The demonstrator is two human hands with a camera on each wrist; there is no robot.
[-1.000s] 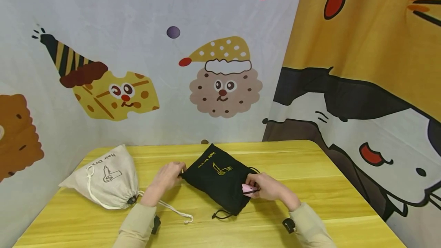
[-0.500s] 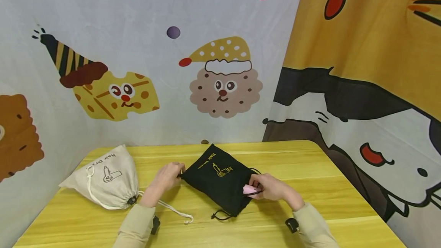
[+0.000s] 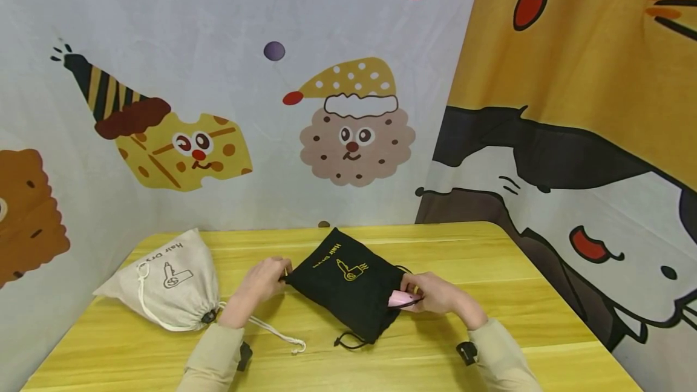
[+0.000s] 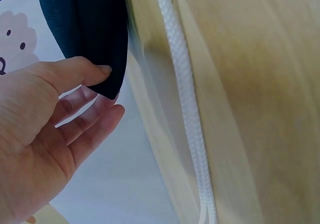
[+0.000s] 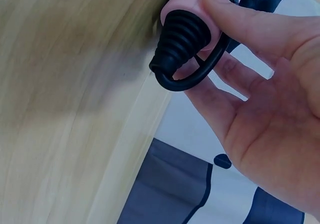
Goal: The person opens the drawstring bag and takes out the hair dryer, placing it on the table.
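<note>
the pink handle (image 3: 400,298) juts from the mouth of the black bag (image 3: 327,280), pinched near its end by the right hand (image 3: 437,293), its black cord (image 5: 197,77) looped close by, so the loop could catch on the hand or the cloth and twist the handle askew. the left hand (image 3: 265,278) pinches only a corner away from the mouth, and if that small hold slipped, a tug might drag the bag across the tabletop (image 3: 414,368).
</note>
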